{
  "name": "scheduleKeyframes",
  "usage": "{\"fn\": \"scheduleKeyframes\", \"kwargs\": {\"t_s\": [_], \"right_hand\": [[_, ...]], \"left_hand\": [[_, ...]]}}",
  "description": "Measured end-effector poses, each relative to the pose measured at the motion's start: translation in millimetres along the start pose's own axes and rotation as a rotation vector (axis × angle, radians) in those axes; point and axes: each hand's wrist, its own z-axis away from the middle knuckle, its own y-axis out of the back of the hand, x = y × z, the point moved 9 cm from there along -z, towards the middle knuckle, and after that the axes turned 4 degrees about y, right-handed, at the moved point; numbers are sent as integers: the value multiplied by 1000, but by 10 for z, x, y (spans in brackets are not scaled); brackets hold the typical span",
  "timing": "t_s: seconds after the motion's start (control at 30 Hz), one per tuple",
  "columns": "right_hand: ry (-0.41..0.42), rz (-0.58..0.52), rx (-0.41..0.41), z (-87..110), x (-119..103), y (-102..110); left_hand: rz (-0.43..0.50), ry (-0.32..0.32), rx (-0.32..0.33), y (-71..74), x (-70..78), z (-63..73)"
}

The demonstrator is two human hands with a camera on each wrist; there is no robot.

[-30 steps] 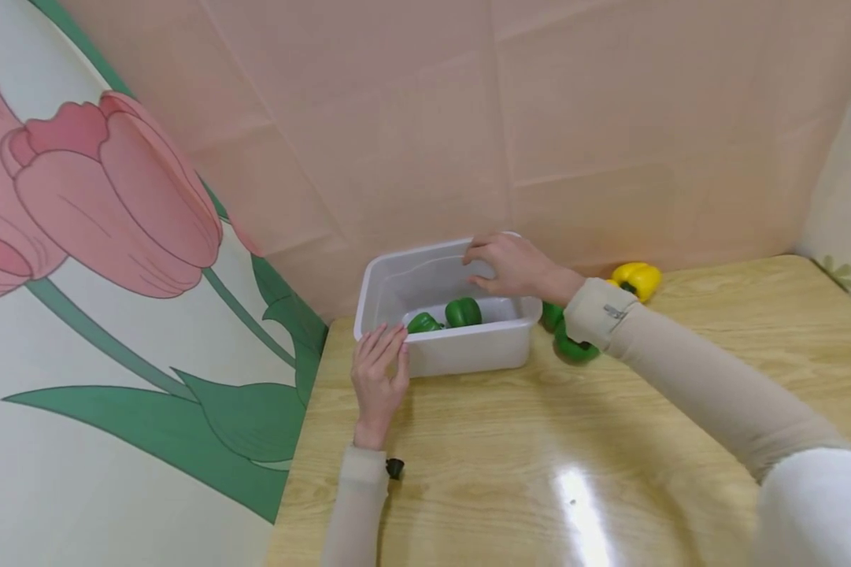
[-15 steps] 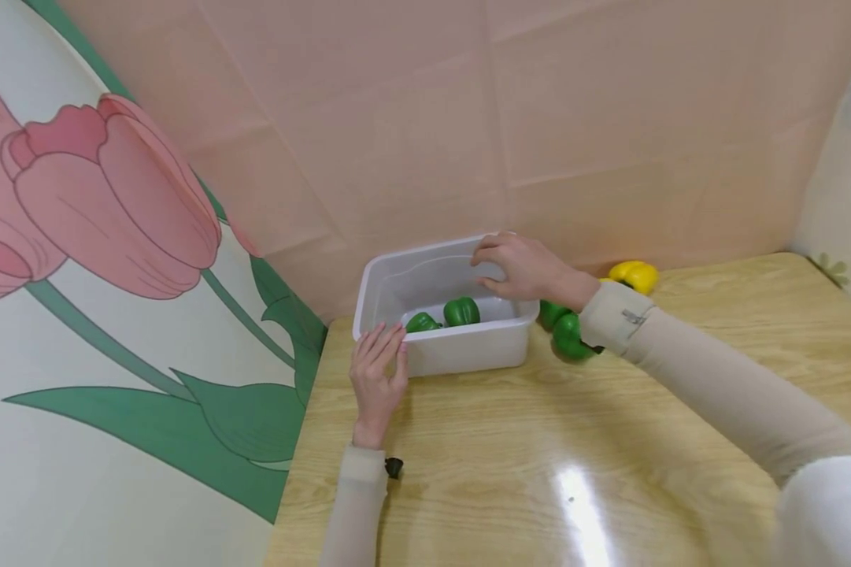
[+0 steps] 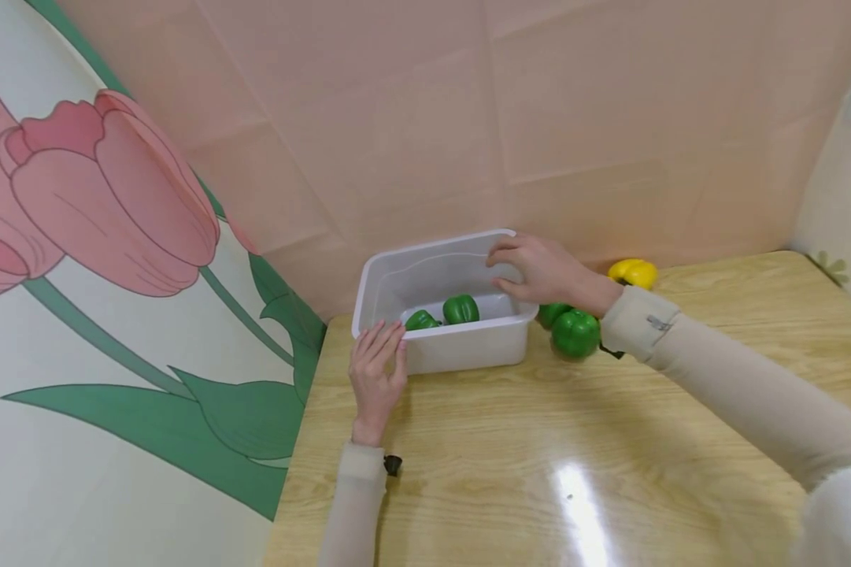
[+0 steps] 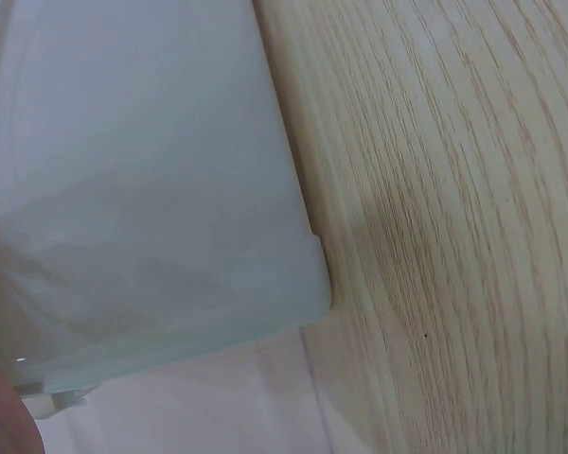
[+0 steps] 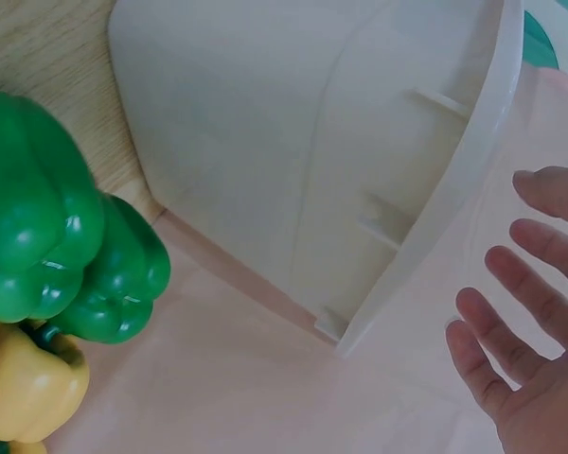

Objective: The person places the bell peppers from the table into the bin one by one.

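Note:
A white plastic bin (image 3: 468,350) stands on the table against the back wall. Inside it lie two green bell peppers (image 3: 461,309), the left one partly behind the front rim. My left hand (image 3: 377,378) rests its straight fingers on the bin's front rim near the left corner. Over the bin's right end hovers my right hand (image 3: 538,268), fingers apart and loosely bent, holding nothing. In the right wrist view, that hand (image 5: 530,350) is off the rim with spread fingers. Two more green bell peppers (image 3: 575,334) sit just right of the bin, partly under my right forearm.
Behind the right forearm, a yellow bell pepper (image 3: 634,273) lies by the back wall; the right wrist view shows yellow peppers (image 5: 38,388) next to the green ones. A wall with painted tulips (image 3: 120,189) borders the wooden table (image 3: 482,472) on the left.
My right hand has drifted slightly right and back from over the bin, uncovering more of the near green pepper outside. The left hand stays on the rim; the peppers in the bin lie still.

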Motion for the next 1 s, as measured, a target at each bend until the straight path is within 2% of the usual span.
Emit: {"fn": "scheduleKeyframes", "kwargs": {"t_s": [0.43,1.0], "right_hand": [[-32,9,18,171,61,54],[2,27,99,456,131,152]], "left_hand": [[-9,-4,1,-8,-2,0],[-2,10,-3,-6,-4,8]]}}
